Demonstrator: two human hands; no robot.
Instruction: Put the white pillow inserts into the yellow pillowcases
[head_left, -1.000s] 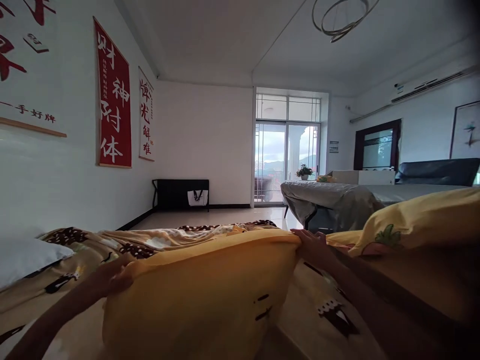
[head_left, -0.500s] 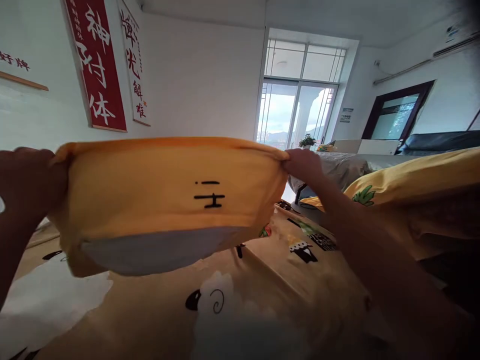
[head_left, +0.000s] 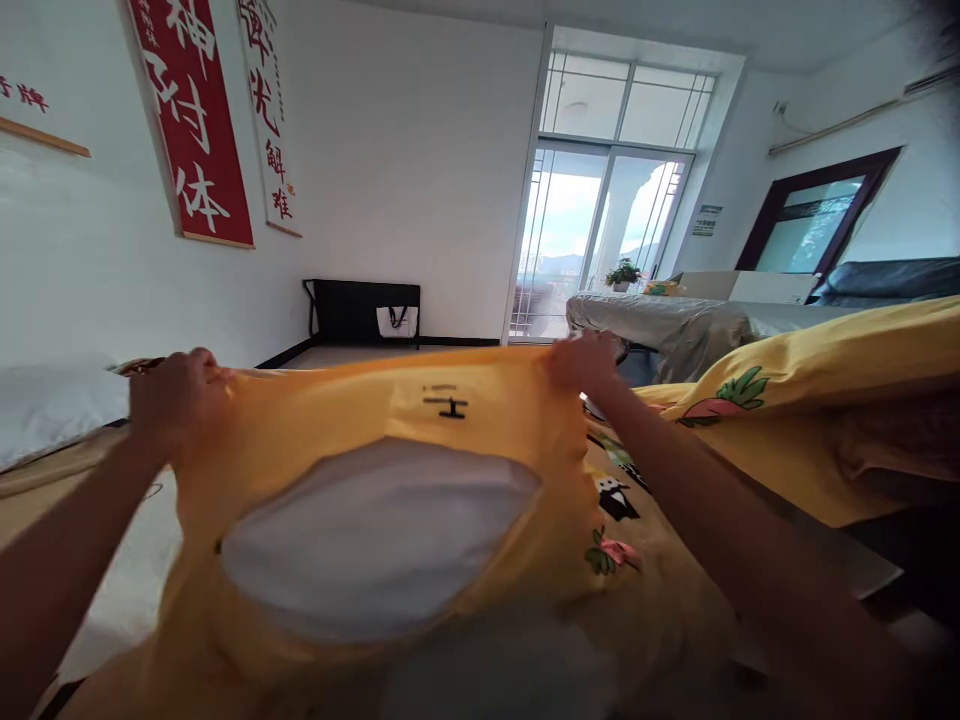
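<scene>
surface: tan bedspread (head_left: 675, 620) (printed, partly hidden) | on it, left: white pillow (head_left: 52, 415)

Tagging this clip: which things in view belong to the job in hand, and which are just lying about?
In the job:
yellow cover, gripped by left hand and right hand
pale fabric showing in its opening

Just about:
white bag
potted plant
hanging red scroll

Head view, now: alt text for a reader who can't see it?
A person's left hand and right hand hold up a yellow pillowcase near its upper corners, pale material showing in its opening. Patterned bedding lies beneath; beyond are a glass door and a red hanging scroll.
</scene>
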